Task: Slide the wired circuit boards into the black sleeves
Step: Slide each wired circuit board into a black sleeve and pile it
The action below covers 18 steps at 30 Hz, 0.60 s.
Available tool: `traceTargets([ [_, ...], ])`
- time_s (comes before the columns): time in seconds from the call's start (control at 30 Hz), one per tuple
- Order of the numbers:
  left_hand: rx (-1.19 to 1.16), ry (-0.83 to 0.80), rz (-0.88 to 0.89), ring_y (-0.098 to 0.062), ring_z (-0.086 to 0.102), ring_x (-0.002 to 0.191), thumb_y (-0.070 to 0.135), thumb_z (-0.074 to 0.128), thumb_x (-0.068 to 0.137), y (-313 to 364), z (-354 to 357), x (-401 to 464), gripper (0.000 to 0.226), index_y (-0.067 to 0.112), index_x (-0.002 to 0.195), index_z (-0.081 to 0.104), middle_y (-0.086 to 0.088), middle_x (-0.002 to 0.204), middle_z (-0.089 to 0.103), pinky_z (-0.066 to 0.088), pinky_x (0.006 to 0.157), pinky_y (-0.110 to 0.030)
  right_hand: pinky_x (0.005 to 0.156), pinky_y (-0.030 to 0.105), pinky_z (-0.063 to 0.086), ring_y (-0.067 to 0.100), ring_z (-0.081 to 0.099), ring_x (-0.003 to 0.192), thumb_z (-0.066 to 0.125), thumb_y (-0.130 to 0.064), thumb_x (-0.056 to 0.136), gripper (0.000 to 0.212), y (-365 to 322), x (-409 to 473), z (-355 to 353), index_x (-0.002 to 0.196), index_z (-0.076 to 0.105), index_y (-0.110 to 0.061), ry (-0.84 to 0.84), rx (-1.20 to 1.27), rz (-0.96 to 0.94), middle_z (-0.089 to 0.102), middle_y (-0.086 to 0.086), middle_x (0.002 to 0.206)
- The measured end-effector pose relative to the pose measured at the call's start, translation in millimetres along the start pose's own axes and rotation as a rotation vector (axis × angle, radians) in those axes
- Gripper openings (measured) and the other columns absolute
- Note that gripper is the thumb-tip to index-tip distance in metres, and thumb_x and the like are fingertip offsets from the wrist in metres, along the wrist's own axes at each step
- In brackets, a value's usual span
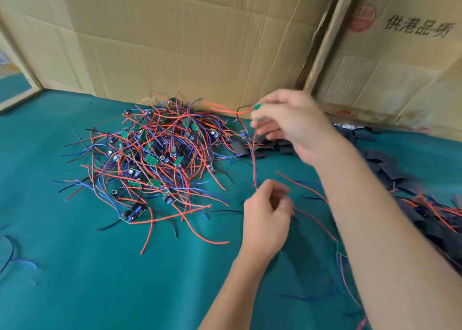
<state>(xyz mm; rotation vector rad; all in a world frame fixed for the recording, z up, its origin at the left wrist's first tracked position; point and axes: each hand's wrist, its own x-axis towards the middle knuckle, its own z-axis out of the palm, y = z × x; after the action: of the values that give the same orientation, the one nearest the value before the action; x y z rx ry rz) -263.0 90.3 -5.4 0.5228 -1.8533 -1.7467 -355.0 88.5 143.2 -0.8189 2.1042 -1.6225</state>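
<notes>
Right hand (287, 124) pinches my circuit board (256, 106) aloft at frame centre while left hand (267, 217) grips its wires (253, 164), untangling them.

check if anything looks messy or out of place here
Nothing looks broken. The wired circuit boards lie in one tangled heap on the green cloth, and stray wires trail away from it. The right hand pinches a board; the left hand holds its wires.

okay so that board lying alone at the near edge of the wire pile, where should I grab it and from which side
Pinch the board across its long edges, from above on the near side. It lies flat on the cloth with components facing up; its red wire trails right, and the pile crowds the far side.
</notes>
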Motion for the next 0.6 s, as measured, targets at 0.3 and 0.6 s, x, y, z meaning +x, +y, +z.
traceTargets([
  [0.3, -0.261, 0.084, -0.087, -0.022, 0.066, 0.064, 0.008, 0.043, 0.104, 3.7, -0.4, 1.4, 0.024, 0.009, 0.095, 0.065, -0.015, 0.078, 0.069, 0.052, 0.057, -0.028, 0.044, 0.022, 0.037, 0.014, 0.052, 0.043, 0.073, -0.008, 0.081, 0.016, -20.0, -37.7, -67.9, 0.076, 0.065, -0.021, 0.237, 0.182, -0.213, 0.061, 0.001, 0.057],
  [0.6, -0.221, 0.119, -0.046, -0.017, 0.065, 0.078, 0.022, 0.046, 0.107, 2.5, -4.5, 4.4, 0.033, 0.008, 0.091, 0.07, -0.002, 0.084, 0.075, 0.053, 0.077, -0.04, 0.075, 0.027, 0.053, 0.006, 0.062, 0.064, 0.08, -0.023, 0.075, 0.038, 68.6, -80.3, -40.2, 0.106, 0.075, -0.043, -0.29, -0.636, -0.038, 0.075, -0.009, 0.081],
])
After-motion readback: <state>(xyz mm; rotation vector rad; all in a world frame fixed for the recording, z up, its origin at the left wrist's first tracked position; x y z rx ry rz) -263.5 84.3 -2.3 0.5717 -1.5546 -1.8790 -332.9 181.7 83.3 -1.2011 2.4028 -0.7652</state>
